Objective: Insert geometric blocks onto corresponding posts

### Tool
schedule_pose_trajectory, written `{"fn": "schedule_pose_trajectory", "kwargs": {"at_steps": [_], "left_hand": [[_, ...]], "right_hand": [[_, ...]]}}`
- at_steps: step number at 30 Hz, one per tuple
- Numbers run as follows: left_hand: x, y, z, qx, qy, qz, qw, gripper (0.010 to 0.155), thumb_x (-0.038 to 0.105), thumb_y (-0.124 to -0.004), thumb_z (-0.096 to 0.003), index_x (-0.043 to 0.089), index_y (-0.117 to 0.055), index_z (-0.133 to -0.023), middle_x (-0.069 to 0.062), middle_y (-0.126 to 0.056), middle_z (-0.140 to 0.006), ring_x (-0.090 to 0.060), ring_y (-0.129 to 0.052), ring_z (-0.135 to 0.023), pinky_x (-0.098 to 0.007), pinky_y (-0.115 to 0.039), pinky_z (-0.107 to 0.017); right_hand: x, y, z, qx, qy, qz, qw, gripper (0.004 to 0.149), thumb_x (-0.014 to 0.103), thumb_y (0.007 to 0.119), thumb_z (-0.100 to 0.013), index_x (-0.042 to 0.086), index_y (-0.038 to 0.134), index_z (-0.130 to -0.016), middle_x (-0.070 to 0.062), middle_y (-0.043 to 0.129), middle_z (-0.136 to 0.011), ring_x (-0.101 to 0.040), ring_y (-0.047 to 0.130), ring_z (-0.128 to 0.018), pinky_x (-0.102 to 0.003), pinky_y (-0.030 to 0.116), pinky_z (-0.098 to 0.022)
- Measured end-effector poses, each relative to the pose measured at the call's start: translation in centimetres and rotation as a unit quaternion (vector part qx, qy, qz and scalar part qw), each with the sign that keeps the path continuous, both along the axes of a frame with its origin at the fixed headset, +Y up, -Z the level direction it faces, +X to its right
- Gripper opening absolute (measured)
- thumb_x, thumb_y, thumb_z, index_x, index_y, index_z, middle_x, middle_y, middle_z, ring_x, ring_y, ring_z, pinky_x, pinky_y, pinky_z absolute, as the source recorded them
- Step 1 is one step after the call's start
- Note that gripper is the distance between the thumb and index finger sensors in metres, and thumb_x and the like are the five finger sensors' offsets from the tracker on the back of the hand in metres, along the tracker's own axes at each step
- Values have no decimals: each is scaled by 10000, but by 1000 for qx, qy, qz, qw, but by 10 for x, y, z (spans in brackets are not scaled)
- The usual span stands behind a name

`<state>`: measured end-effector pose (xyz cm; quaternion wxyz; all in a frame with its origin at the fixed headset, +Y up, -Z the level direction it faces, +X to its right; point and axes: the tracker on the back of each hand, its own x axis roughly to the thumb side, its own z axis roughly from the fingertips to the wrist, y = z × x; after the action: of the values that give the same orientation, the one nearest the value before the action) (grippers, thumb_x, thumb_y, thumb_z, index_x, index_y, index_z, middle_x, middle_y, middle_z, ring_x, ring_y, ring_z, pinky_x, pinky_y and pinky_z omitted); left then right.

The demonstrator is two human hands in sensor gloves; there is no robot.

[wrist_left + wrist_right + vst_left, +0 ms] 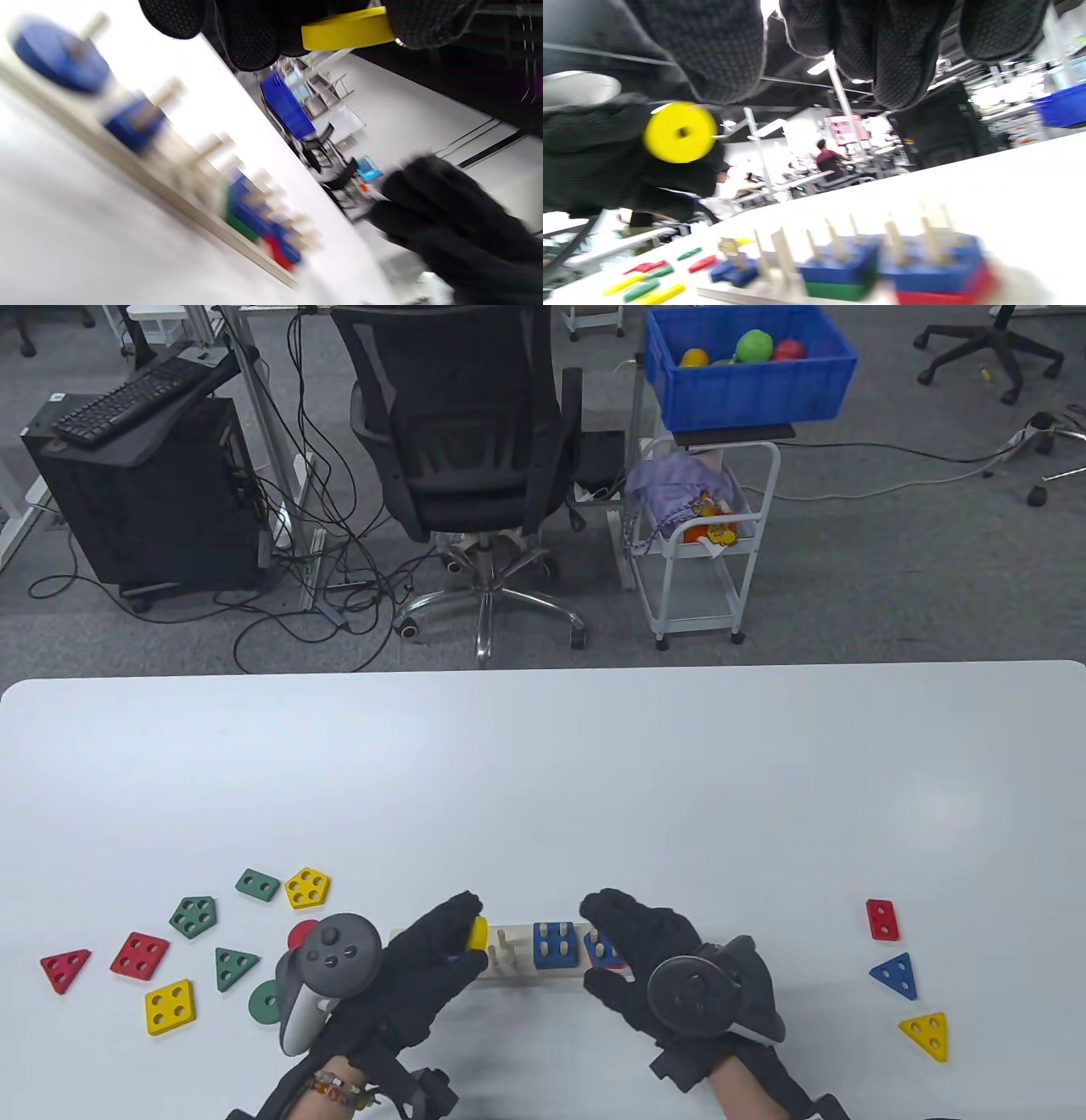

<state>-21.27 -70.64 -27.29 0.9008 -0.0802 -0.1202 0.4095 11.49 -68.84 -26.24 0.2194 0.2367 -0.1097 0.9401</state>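
Observation:
My left hand point(462, 929) pinches a yellow round disc point(478, 934) with a centre hole, held above the left part of the wooden peg board point(517, 976). The disc also shows in the left wrist view point(348, 31) and the right wrist view point(679, 132). A blue disc point(59, 59) sits on the board's end post. Bare posts point(506, 948) stand beside the yellow disc. A blue square block point(556, 943) sits on its posts, over a green one point(835, 291). My right hand point(598, 946) hangs open over the board's right end, above a blue block on a red one point(937, 271).
Loose blocks lie left of the board: a green two-hole piece point(257, 885), a yellow pentagon point(307, 888), a red square point(139, 956), a green triangle point(234, 968). At the right lie a red rectangle point(881, 920), a blue triangle point(896, 976) and a yellow triangle point(926, 1035).

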Motion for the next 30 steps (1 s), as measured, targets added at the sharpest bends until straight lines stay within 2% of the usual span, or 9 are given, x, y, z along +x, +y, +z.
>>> {"fn": "schedule_pose_trajectory", "kwargs": {"at_steps": [2, 3, 5, 8, 10, 16, 27, 30], "left_hand": [[-14, 0, -3, 34, 31, -94, 995, 682, 551, -788, -489, 366, -513, -1085, 65, -617, -1143, -231, -723, -1053, -575, -583, -776], [-17, -1, -3, 39, 37, -115, 992, 678, 552, -794, -484, 378, -521, -1080, 74, -615, -1143, -228, -720, -1057, -580, -577, -779], [-25, -5, -7, 54, 49, -220, 973, 673, 548, -808, -476, 405, -532, -1073, 104, -606, -1148, -218, -699, -1076, -593, -556, -789], [-26, -17, -12, 53, 48, -306, 949, 673, 549, -814, -467, 428, -532, -1066, 138, -601, -1152, -201, -685, -1089, -595, -540, -801], [-24, -23, -14, 50, 47, -331, 941, 669, 544, -815, -464, 448, -528, -1060, 159, -593, -1155, -190, -673, -1098, -592, -528, -809], [-20, -31, -17, 50, 55, -350, 934, 667, 538, -810, -467, 472, -507, -1057, 185, -568, -1162, -188, -647, -1111, -590, -512, -817], [-16, -35, -17, 47, 73, -375, 923, 668, 541, -797, -471, 463, -506, -1067, 180, -593, -1170, -217, -677, -1101, -595, -531, -804], [-16, -35, -17, 26, 54, -383, 922, 791, 619, -800, -427, 432, -437, -1105, 124, -518, -1219, -241, -624, -1142, -617, -509, -807]], "right_hand": [[20, -2, -8, -11, -44, 30, 999, 715, 427, 859, -411, 119, 594, -999, -236, 658, -1013, -443, 848, -821, -694, 675, -574], [25, -2, -10, -13, -54, 40, 998, 716, 424, 858, -412, 116, 591, -1000, -236, 656, -1014, -446, 847, -820, -696, 672, -575], [39, -4, -13, -21, -86, 72, 993, 717, 424, 856, -413, 117, 590, -1003, -235, 653, -1017, -449, 845, -823, -701, 666, -578], [52, -7, -16, -27, -118, 109, 987, 709, 423, 852, -416, 123, 591, -1003, -230, 657, -1018, -445, 843, -828, -703, 660, -584], [57, -9, -18, -36, -127, 115, 985, 704, 424, 850, -416, 124, 597, -1000, -228, 660, -1017, -446, 843, -827, -703, 660, -583], [59, -17, -21, -63, -128, 123, 982, 692, 426, 841, -422, 123, 604, -997, -229, 666, -1014, -446, 848, -822, -704, 660, -581], [57, -22, -23, -84, -122, 133, 980, 688, 435, 827, -428, 123, 601, -999, -229, 669, -1013, -445, 851, -821, -704, 661, -580], [59, -24, -24, -93, -124, 131, 979, 691, 437, 823, -430, 122, 596, -1002, -229, 665, -1015, -446, 849, -823, -706, 660, -579]]}}
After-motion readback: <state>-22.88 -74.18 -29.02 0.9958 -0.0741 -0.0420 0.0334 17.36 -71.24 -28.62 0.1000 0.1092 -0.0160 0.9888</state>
